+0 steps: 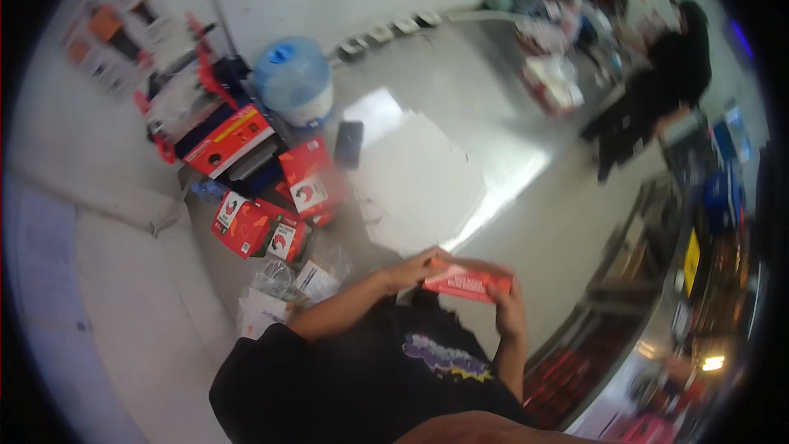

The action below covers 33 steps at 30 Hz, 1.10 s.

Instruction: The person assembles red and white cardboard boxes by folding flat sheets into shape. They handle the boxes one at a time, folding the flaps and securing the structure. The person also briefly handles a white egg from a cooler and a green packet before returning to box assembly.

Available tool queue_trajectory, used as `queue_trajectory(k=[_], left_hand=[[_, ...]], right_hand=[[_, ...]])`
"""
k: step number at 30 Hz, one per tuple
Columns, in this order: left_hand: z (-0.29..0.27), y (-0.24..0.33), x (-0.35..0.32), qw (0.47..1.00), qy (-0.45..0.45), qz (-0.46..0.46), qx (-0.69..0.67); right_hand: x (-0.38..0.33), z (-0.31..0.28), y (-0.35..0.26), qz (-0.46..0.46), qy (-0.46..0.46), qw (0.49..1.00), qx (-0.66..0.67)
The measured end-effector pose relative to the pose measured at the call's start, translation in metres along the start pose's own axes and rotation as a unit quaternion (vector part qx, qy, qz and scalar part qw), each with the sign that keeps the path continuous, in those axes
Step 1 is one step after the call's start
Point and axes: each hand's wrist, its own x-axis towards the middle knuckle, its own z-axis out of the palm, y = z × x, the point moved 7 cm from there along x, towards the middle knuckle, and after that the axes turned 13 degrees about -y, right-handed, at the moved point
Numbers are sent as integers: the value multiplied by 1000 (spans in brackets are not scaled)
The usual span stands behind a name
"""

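A red packet point(462, 281) with pale printing is held up in front of my body, over the near edge of the metal table point(485, 57). My left hand point(413, 270) pinches its left end. Around its right end my right hand point(507, 302) is closed, the fingers partly behind it. Whether the packet is a flat pouch or a small box is too blurred to tell. Similar red and white pouches point(311, 181) lie on the table to the left, beside clear plastic bags point(278, 279) near my left forearm.
A clear tub with a blue lid point(288, 74) and a dark phone point(349, 145) sit on the table. Behind the pouches stands a red carton point(228, 142). White bags point(552, 82) are piled far right, near a person in dark clothes point(678, 57). Shelves point(592, 321) line the right.
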Motion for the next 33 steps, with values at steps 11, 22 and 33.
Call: queue_trajectory(k=[11, 22, 33], left_hand=[[36, -46, -49, 926, -132, -178, -305], [65, -38, -6, 964, -81, -44, -250], [185, -62, 150, 997, -26, -68, -31]], right_hand=[[-62, 40, 6, -2, -7, 993, 118], [-49, -26, 17, -11, 46, 999, -1], [-112, -144, 24, -106, 187, 956, 202]])
